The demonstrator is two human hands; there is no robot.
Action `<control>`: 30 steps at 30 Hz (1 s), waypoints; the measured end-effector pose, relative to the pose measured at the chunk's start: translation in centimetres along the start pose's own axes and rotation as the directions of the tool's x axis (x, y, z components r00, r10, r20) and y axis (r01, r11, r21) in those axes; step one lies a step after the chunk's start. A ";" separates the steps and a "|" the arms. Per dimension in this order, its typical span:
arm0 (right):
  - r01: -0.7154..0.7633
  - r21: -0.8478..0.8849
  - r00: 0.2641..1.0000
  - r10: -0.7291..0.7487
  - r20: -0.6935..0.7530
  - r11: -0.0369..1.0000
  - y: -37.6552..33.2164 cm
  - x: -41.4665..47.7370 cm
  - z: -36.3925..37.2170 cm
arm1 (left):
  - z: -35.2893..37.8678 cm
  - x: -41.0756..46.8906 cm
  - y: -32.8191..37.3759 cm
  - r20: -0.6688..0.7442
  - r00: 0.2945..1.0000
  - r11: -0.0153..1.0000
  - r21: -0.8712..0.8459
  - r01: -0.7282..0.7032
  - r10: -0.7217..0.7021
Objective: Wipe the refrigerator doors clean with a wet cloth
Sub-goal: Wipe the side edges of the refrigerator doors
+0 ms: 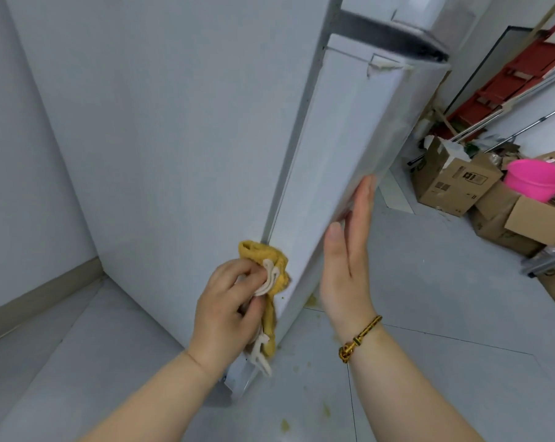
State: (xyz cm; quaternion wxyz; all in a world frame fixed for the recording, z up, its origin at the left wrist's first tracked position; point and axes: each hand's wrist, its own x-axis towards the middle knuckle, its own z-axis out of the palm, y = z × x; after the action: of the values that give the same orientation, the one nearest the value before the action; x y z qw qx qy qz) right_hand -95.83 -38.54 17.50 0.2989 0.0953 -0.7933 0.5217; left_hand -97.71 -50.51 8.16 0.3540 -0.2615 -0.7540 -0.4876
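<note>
As left hand (228,303) grips cloth (279,269) | right hand (349,253) touches door (343,145) | label (475,178) blurred

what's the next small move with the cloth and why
Probably slide the yellow cloth upward along the side edge of the refrigerator door. The left hand grips it low against that edge, the right hand lies flat on the door front, and most of the edge lies above.

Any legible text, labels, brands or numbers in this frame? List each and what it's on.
No text can be read in this frame.
Cardboard box: dark printed marks and symbols on its side, too blurred to read.
Refrigerator door: no lettering or badge shows.
Yellow cloth: no print shows.
</note>
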 end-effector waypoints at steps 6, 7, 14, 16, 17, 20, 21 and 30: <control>0.025 0.025 0.997 -0.023 -0.073 0.999 0.0 0.0 1.0 | -1.2 -2.1 -1.4 0.168 0.979 0.991 -0.041 0.125 -0.117; 0.027 0.025 0.997 -0.025 -0.074 0.999 0.0 -0.1 1.0 | -1.5 -1.1 -0.7 0.138 0.984 0.989 -0.077 0.124 -0.113; 0.037 0.017 0.998 -0.036 -0.046 0.999 0.0 -0.2 0.5 | -0.4 0.8 0.5 0.044 0.995 0.986 -0.136 0.092 -0.086; 0.038 0.015 0.998 -0.038 -0.046 0.999 -0.1 -0.2 0.6 | -0.6 -1.8 -1.2 0.180 0.969 0.971 -0.134 0.198 -0.172; 0.040 0.017 0.998 -0.039 -0.053 0.999 -0.1 -0.2 0.7 | -0.9 -2.6 -1.7 0.247 0.946 0.962 -0.120 0.245 -0.210; 0.035 0.031 0.998 -0.033 -0.060 0.999 -0.2 -0.3 0.9 | -1.8 -2.4 -1.4 0.254 0.942 0.966 -0.077 0.245 -0.219; 0.036 0.027 0.998 -0.034 -0.055 0.999 -0.2 -0.3 0.8 | -2.1 -1.4 -0.6 0.183 0.963 0.972 -0.087 0.217 -0.199; 0.030 0.034 1.000 -0.029 -0.005 0.999 -0.1 -0.4 -0.2 | -0.2 -2.5 -0.1 0.132 0.949 0.947 0.110 -0.303 0.288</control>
State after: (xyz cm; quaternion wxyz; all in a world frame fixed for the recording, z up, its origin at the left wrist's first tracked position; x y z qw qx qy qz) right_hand -95.37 -38.44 17.43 0.3068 0.1108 -0.7822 0.5308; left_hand -96.22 -50.82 6.22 0.3955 -0.3757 -0.7551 -0.3637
